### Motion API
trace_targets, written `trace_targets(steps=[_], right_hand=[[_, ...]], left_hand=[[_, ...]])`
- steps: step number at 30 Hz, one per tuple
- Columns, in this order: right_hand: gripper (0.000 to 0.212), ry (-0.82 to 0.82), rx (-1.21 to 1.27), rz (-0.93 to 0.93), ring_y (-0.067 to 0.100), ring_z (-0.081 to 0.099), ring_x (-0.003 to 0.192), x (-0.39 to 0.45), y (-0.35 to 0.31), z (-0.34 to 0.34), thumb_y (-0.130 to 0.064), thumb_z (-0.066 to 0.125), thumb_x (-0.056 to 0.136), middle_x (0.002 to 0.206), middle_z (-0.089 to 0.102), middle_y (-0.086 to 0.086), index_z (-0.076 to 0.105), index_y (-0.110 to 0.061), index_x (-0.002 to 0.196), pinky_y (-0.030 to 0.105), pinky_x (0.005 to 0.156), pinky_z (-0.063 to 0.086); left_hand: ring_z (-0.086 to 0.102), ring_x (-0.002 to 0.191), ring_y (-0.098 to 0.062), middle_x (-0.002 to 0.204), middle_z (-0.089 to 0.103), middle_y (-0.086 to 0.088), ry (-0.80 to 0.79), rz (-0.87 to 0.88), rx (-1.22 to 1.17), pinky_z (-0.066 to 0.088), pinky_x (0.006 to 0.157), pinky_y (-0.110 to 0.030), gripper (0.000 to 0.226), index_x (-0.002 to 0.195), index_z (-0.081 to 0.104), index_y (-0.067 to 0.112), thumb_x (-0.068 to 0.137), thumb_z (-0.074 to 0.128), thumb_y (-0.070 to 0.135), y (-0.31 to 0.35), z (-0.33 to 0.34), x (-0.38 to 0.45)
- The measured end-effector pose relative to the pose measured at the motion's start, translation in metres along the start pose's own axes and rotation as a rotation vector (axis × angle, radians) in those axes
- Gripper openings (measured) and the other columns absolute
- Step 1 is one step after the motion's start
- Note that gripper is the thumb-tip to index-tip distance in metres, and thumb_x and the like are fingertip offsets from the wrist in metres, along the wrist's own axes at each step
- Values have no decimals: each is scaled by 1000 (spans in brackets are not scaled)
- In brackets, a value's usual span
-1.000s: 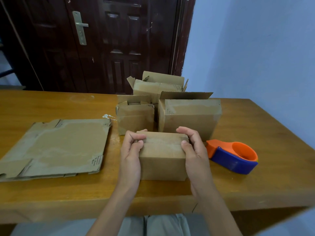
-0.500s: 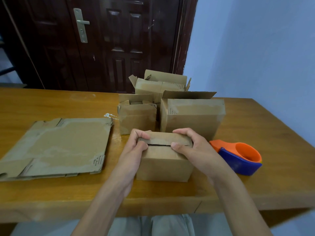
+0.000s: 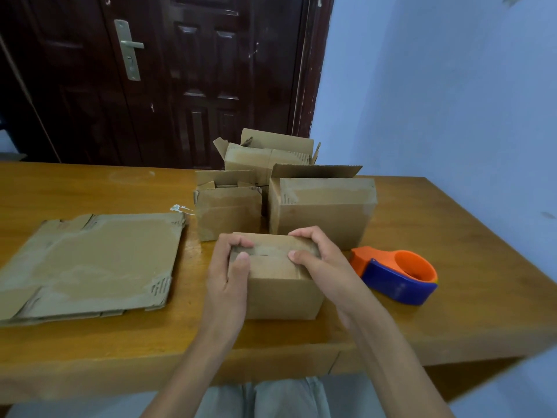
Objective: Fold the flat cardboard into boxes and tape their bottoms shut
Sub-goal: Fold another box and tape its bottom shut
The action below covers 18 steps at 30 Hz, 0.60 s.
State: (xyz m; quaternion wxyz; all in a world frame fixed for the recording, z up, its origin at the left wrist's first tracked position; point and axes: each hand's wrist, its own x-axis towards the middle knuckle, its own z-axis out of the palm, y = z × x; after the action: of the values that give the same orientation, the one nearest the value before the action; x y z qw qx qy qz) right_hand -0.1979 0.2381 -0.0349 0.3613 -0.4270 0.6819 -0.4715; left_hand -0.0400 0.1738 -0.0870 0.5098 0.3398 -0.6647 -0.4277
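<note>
A small brown cardboard box (image 3: 280,292) stands on the wooden table (image 3: 90,342) in front of me, its top flaps folded down. My left hand (image 3: 227,276) grips its left top edge, fingers curled over the flap and thumb on the front. My right hand (image 3: 324,260) grips the right top edge the same way. An orange and blue tape dispenser (image 3: 398,274) lies just right of the box. Flat cardboard sheets (image 3: 90,263) lie stacked at the left.
Three folded boxes stand behind: a small one (image 3: 227,212), a wider one (image 3: 324,206) and one at the back (image 3: 268,155) with open flaps. A scrap of tape (image 3: 179,209) lies on the table. A dark door and blue wall are beyond.
The near top flap, slightly lifted with a gap half a second ago, now lies flat. Both hands have shifted to hold the top edges down.
</note>
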Motion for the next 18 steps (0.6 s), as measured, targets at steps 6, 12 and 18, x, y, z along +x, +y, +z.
trace_targets(steps=[6,12,18], right_hand=[[22,-7,342,-3,19,65,114,-14,15,1,-41,55,106,125,67,-8,60,-45,128,36,91,55],[27,51,225,-53,2,64,120,-20,50,-4,-40,58,107,136,64,-10,59,-42,134,26,95,56],[22,282,130,-223,17,70,104,-34,71,-12,-4,67,98,109,73,-1,69,-23,109,28,87,58]], left_hand=[[54,92,-4,103,56,14,-150,184,351,47,76,-28,16,99,55,33,91,43,40,52,-9,38],[49,99,-13,104,52,9,-416,373,946,45,97,-41,25,97,43,37,88,30,56,87,16,37],[52,123,-30,130,56,-6,-559,430,1263,41,109,-55,28,106,39,34,98,36,61,101,60,27]])
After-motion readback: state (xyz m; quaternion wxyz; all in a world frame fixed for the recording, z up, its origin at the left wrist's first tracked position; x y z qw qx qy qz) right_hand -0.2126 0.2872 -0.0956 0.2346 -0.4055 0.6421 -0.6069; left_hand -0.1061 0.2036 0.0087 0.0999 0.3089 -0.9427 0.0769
